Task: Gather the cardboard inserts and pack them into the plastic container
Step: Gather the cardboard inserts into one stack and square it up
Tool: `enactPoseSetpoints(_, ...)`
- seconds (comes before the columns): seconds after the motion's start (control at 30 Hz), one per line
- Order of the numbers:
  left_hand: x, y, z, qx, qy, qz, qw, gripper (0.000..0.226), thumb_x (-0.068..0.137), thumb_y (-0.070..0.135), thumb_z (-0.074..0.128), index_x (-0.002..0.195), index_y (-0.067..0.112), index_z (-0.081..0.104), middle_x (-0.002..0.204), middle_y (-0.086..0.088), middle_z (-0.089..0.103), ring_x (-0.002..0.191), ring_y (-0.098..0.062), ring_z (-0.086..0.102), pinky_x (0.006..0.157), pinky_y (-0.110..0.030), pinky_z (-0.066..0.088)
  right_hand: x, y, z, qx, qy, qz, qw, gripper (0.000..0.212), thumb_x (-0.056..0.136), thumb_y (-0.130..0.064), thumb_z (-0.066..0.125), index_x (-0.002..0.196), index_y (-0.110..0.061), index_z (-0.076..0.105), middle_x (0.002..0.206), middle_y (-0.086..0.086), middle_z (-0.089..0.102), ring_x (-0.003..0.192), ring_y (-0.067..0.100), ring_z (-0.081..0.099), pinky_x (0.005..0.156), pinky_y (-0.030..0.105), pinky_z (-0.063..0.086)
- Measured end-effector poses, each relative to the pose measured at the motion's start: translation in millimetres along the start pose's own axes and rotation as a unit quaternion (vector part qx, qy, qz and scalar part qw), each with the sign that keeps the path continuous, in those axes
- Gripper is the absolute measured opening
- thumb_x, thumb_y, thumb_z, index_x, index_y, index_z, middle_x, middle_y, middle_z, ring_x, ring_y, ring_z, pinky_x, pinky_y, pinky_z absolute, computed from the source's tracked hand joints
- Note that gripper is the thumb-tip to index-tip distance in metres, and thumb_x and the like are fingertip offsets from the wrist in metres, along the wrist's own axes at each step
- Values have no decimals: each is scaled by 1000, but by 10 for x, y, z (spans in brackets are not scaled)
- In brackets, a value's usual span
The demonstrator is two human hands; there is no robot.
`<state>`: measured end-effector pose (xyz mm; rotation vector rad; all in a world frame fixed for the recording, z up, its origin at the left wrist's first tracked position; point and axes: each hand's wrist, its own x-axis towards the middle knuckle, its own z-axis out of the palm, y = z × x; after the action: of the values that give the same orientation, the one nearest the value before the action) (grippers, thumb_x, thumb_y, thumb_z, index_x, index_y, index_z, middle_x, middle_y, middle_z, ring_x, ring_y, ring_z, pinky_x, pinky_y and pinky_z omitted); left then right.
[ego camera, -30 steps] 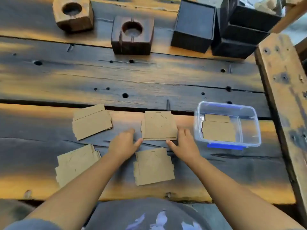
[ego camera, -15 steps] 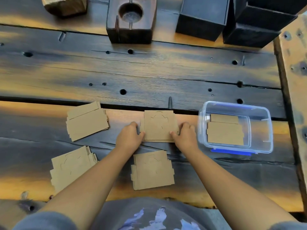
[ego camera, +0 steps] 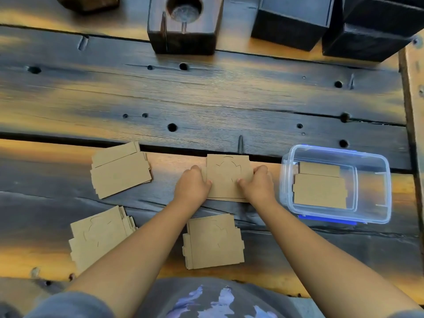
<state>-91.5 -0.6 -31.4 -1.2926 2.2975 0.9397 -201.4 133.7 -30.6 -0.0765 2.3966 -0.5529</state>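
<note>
A small stack of brown cardboard inserts (ego camera: 227, 173) lies at the table's middle. My left hand (ego camera: 191, 185) grips its left edge and my right hand (ego camera: 258, 183) grips its right edge, thumbs on top. Another stack (ego camera: 214, 241) lies just in front of it, between my forearms. Two more stacks lie to the left: one at the back left (ego camera: 120, 169) and one at the front left (ego camera: 98, 235). The clear plastic container (ego camera: 371, 191) with blue clips stands to the right and holds inserts (ego camera: 320, 187) flat on its bottom.
The table (ego camera: 206, 95) is of dark worn planks with bolt holes and a gap between boards. A dark wooden block with a round hole (ego camera: 184, 24) and black boxes (ego camera: 291, 21) stand along the far edge. A wooden beam (ego camera: 415, 111) runs down the right side.
Both hands moved forward from the table in front of the middle stack and closed on its two side edges. The camera moved closer to the table.
</note>
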Motion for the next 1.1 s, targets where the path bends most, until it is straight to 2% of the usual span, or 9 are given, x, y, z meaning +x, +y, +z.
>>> enactPoseSetpoints(0.17, 83, -45, -33, -39, -25, -24, 999, 31, 85, 34, 69, 95, 10, 51, 100, -12, 64, 93, -31, 60, 68, -31, 39, 55, 10, -6, -3, 2, -18, 1000, 43, 83, -25, 72, 115, -10, 48, 120, 12, 54, 107, 31, 53, 90, 38, 46)
enactPoseSetpoints(0.27, 70, -77, -30, -58, -26, -19, 998, 34, 84, 33, 70, 89, 14, 42, 92, -8, 60, 82, -24, 55, 61, -31, 36, 47, 8, -12, 13, 5, -30, 999, 39, 84, -23, 70, 115, -14, 48, 118, 10, 55, 100, 26, 53, 83, 34, 44)
enactPoseSetpoints(0.33, 38, -89, -22, -65, -20, -14, 998, 34, 84, 32, 71, 88, 15, 42, 89, -6, 58, 79, -22, 53, 58, -31, 34, 23, -4, -23, 22, 3, -38, 999, 40, 84, -19, 69, 119, -16, 49, 122, 10, 54, 106, 27, 55, 89, 37, 47)
enactPoseSetpoints(0.4, 4, -98, -21, -72, -9, -7, 997, 33, 83, 30, 71, 88, 15, 43, 90, -6, 58, 81, -23, 54, 61, -31, 36, -14, -9, -34, 24, 1, -53, 998, 48, 84, -15, 65, 128, -19, 47, 126, 10, 52, 112, 29, 54, 95, 38, 46)
enactPoseSetpoints(0.5, -75, -129, -33, -72, 3, 2, 997, 32, 84, 30, 71, 91, 14, 44, 91, -4, 56, 81, -21, 52, 61, -30, 35, -103, 9, -39, 15, -1, -73, 997, 54, 85, -12, 61, 135, -22, 44, 127, 11, 48, 113, 29, 51, 92, 33, 40)
enactPoseSetpoints(0.67, -259, -210, -65, -78, 16, 6, 997, 30, 85, 29, 70, 92, 13, 45, 94, -8, 57, 82, -24, 54, 66, -32, 39, -313, 30, -24, 9, 0, -85, 996, 49, 86, -13, 58, 134, -18, 47, 131, 11, 44, 118, 29, 49, 101, 36, 41)
enactPoseSetpoints(0.83, -503, -358, -99, -85, 25, 2, 996, 29, 84, 25, 70, 88, 12, 44, 92, -13, 61, 85, -31, 58, 67, -35, 41, -540, 124, 10, 4, -8, -113, 994, 49, 85, -12, 58, 133, -18, 46, 129, 9, 44, 113, 26, 51, 90, 28, 37)
enactPoseSetpoints(0.97, -770, -520, -62, -94, 34, -4, 995, 30, 83, 24, 71, 85, 12, 43, 86, -9, 58, 78, -27, 54, 64, -33, 38, -759, 240, 58, -3, -18, -133, 991, 48, 84, -11, 59, 130, -18, 48, 124, 8, 45, 115, 26, 50, 97, 32, 40)
enactPoseSetpoints(1.1, -1024, -703, 65, -113, 30, -18, 993, 31, 83, 24, 71, 83, 13, 42, 81, -4, 55, 74, -23, 50, 61, -32, 35, -952, 367, 111, -16, -36, -139, 989, 48, 82, -8, 57, 128, -20, 50, 119, 6, 46, 112, 26, 52, 96, 38, 47)
